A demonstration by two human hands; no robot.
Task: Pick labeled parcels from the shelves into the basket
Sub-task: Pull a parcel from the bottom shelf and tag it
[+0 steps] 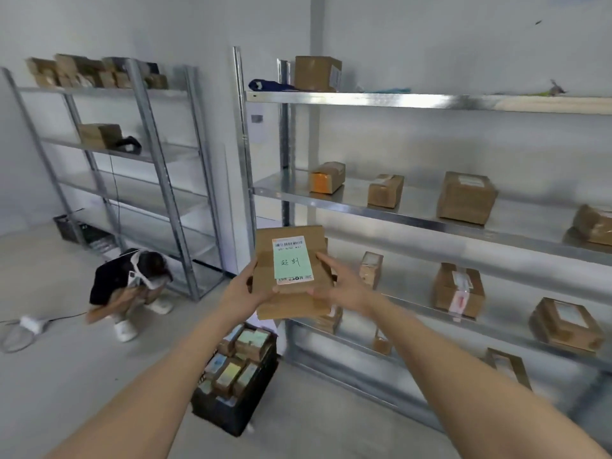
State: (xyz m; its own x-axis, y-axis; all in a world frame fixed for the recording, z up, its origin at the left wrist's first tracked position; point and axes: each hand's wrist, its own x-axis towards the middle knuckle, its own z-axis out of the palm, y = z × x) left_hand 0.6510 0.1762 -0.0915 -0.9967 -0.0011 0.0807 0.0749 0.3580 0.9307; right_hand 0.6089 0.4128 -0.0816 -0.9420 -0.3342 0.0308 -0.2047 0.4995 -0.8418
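Note:
Both my hands hold a flat brown cardboard parcel (284, 303) in the air, its green and white label facing me. My left hand (246, 288) grips its left edge and my right hand (341, 286) its right edge. Below it on the floor stands a black basket (238, 415) filled with several labeled parcels. The metal shelf unit (430, 223) to the right carries several more brown parcels, among them one with an orange end (326, 177) and a larger box (465, 197).
A second metal rack (165, 180) stands at the left with boxes on its upper shelves. A person (129, 283) crouches on the floor in front of it. A white device with a cable (33, 324) lies at the far left. A black crate (68, 226) sits by the wall.

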